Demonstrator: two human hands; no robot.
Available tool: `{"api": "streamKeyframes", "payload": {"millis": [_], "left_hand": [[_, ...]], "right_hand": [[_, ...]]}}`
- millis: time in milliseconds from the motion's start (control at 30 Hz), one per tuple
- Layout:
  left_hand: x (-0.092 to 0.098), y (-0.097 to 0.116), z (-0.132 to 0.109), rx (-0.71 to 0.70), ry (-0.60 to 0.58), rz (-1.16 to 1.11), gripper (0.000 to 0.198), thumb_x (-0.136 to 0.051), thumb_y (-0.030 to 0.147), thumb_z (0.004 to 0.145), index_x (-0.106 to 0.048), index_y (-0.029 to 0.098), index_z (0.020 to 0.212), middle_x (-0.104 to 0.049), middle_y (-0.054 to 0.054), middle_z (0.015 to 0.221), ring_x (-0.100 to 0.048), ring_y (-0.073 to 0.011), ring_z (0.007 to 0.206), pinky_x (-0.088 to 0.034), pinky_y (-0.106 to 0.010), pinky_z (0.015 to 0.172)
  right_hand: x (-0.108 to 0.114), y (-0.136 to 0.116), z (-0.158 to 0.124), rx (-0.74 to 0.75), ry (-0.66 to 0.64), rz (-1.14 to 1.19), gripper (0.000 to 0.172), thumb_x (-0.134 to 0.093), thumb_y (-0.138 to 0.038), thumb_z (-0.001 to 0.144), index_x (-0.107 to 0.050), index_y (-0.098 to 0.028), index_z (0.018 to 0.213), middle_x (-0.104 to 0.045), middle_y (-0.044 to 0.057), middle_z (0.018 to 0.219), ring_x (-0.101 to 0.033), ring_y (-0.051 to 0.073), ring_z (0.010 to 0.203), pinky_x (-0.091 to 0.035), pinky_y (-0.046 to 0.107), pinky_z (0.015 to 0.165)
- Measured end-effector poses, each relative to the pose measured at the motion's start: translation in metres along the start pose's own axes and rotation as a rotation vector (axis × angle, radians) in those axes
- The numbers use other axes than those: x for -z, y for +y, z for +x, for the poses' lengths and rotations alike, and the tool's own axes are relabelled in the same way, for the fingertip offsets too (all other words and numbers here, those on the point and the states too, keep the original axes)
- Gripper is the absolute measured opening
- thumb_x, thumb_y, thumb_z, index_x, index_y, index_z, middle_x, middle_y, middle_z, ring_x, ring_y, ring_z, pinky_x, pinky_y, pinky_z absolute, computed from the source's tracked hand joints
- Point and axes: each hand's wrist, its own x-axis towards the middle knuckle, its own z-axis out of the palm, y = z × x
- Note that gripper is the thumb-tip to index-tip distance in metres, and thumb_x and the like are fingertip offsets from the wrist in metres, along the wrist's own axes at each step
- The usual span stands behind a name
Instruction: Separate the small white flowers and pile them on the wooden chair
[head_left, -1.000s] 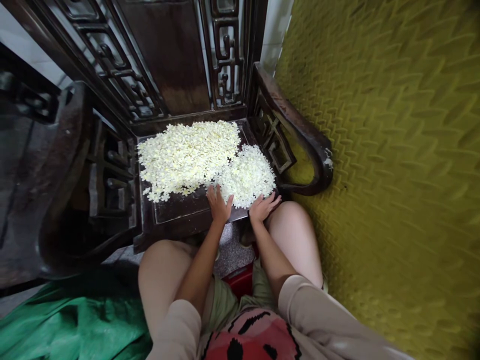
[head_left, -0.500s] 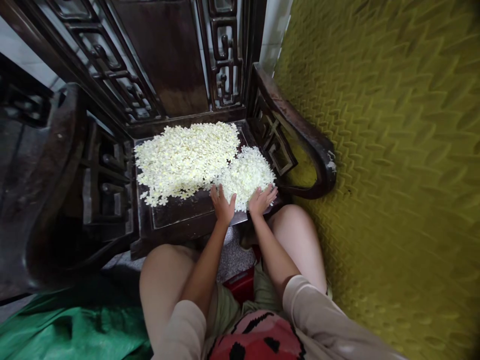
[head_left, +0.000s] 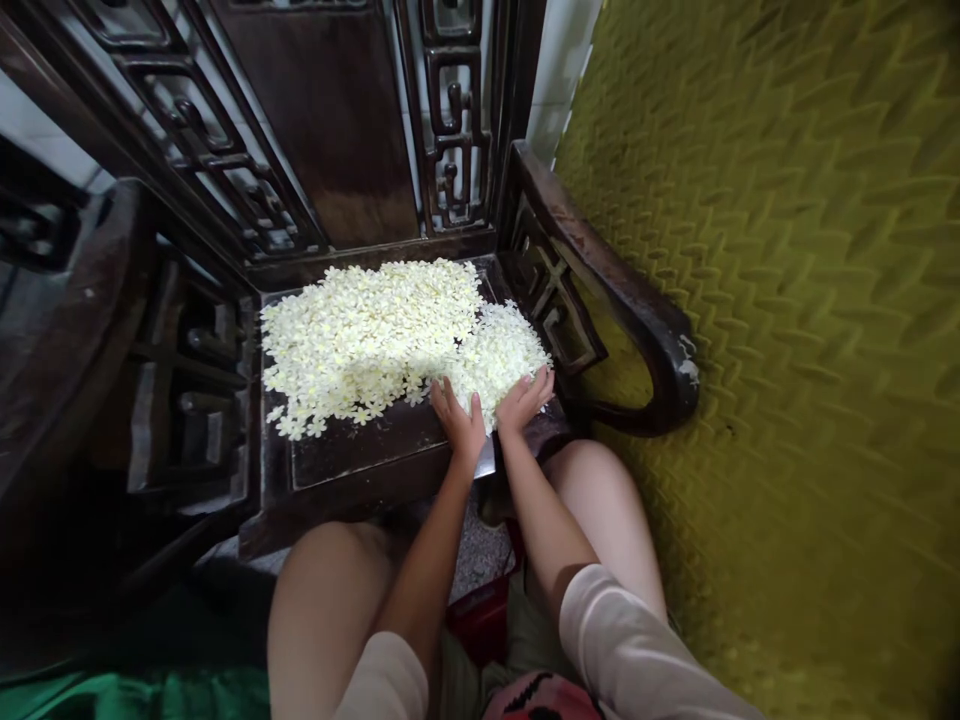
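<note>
Head view: I am looking down on a dark carved wooden chair (head_left: 375, 450) whose seat is carrying a wide heap of small pale yellow-white flowers (head_left: 375, 330), spreading from the seat's 10 o'clock corner across to its 3 o'clock edge. The left hand (head_left: 461, 415) is lying flat and open, fingers extended, against the heap's 6 o'clock margin; the right hand (head_left: 525, 398) is resting loosely cupped, fingers spread, on the lobe of blossoms at about 4 o'clock. Neither hand is gripping anything that I can make out. I am judging the flowers to be very light, soft, loose and easily bruised; they are likely to scatter under a pinch, so scooping from the heap's edge with cupped palms seems the sound hold. A quilted olive cover (head_left: 787, 350) is filling the 3 o'clock side, and the chair's armrest (head_left: 622, 300) is curving beside the heap.
</note>
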Motion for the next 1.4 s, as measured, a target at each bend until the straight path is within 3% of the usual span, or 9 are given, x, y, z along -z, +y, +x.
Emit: {"api": "streamKeyframes", "payload": {"millis": [367,500,600,733,833,933,1100,1200,1400], "left_hand": [[-0.032,0.015,0.013,-0.133,-0.139,-0.043,0.06,-0.036,0.044,0.086,-0.027,0.013,0.137,-0.021,-0.019,0.144,-0.016,-0.0267,0.135,-0.02,-0.046,0.107],[-0.031,0.016,0.014,-0.199,-0.214,-0.052,0.06,-0.038,0.046,0.085,-0.032,0.014,0.135,-0.022,-0.018,0.143,-0.018,-0.0263,0.134,-0.021,-0.044,0.107],[-0.023,0.015,0.012,-0.207,-0.17,-0.072,0.058,-0.037,0.043,0.086,-0.031,0.014,0.136,-0.022,-0.017,0.144,-0.017,-0.0253,0.135,-0.019,-0.043,0.108],[-0.01,0.01,0.006,-0.102,-0.036,-0.055,0.057,-0.038,0.041,0.085,-0.032,0.014,0.136,-0.025,-0.017,0.143,-0.017,-0.0258,0.135,-0.011,-0.046,0.109],[-0.004,0.007,0.004,-0.001,0.038,-0.037,0.058,-0.041,0.043,0.083,-0.036,0.015,0.134,-0.029,-0.017,0.141,-0.02,-0.0275,0.134,-0.009,-0.048,0.109],[0.001,0.005,0.003,0.056,0.098,-0.046,0.056,-0.042,0.042,0.083,-0.039,0.015,0.132,-0.033,-0.017,0.139,-0.024,-0.0279,0.132,-0.011,-0.049,0.108],[0.005,0.002,0.001,0.057,0.175,-0.136,0.052,-0.038,0.039,0.085,-0.041,0.014,0.13,-0.033,-0.018,0.139,-0.026,-0.0268,0.131,-0.013,-0.046,0.108],[0.004,0.0,0.001,0.051,0.165,-0.202,0.05,-0.036,0.037,0.086,-0.04,0.014,0.13,-0.035,-0.018,0.138,-0.027,-0.0251,0.131,-0.014,-0.044,0.109],[0.005,0.0,-0.001,-0.012,0.147,-0.222,0.047,-0.035,0.033,0.087,-0.041,0.013,0.129,-0.041,-0.017,0.134,-0.03,-0.0222,0.13,-0.018,-0.04,0.108]], "right_hand": [[0.01,-0.012,0.007,-0.087,0.137,0.049,0.048,-0.016,-0.029,0.089,-0.049,-0.02,0.122,-0.041,0.014,0.133,-0.034,0.026,0.126,-0.015,0.054,0.103],[0.019,-0.015,0.007,-0.145,0.11,-0.006,0.048,-0.015,-0.028,0.088,-0.044,-0.022,0.126,-0.041,0.012,0.134,-0.031,0.028,0.128,-0.011,0.061,0.1],[0.028,-0.018,0.006,-0.189,0.081,-0.036,0.049,-0.015,-0.027,0.087,-0.038,-0.02,0.13,-0.038,0.015,0.134,-0.028,0.028,0.129,-0.012,0.06,0.1],[0.038,-0.032,0.002,-0.192,0.125,-0.008,0.047,-0.021,-0.026,0.086,-0.04,-0.015,0.128,-0.036,0.019,0.129,-0.028,0.029,0.127,-0.019,0.052,0.102],[0.033,-0.053,0.005,0.002,0.03,0.097,0.042,-0.025,-0.022,0.085,-0.047,-0.016,0.121,-0.041,0.017,0.123,-0.033,0.028,0.123,-0.023,0.048,0.102],[0.013,-0.079,0.024,0.309,-0.244,0.16,0.037,-0.029,-0.016,0.083,-0.057,-0.017,0.107,-0.052,0.011,0.111,-0.044,0.022,0.113,-0.031,0.04,0.099],[-0.032,-0.102,0.076,0.712,-0.666,-0.167,0.036,-0.035,-0.014,0.084,-0.056,-0.011,0.112,-0.053,0.013,0.121,-0.044,0.023,0.114,-0.029,0.035,0.099],[-0.043,-0.1,0.095,0.895,-0.858,-0.387,0.033,-0.038,-0.018,0.085,-0.055,-0.012,0.114,-0.054,0.014,0.121,-0.045,0.024,0.114,-0.023,0.041,0.102],[-0.032,-0.096,0.111,0.967,-0.813,-0.438,0.028,-0.037,-0.022,0.087,-0.062,-0.014,0.093,-0.063,0.012,0.101,-0.051,0.023,0.1,-0.026,0.04,0.096]]}}
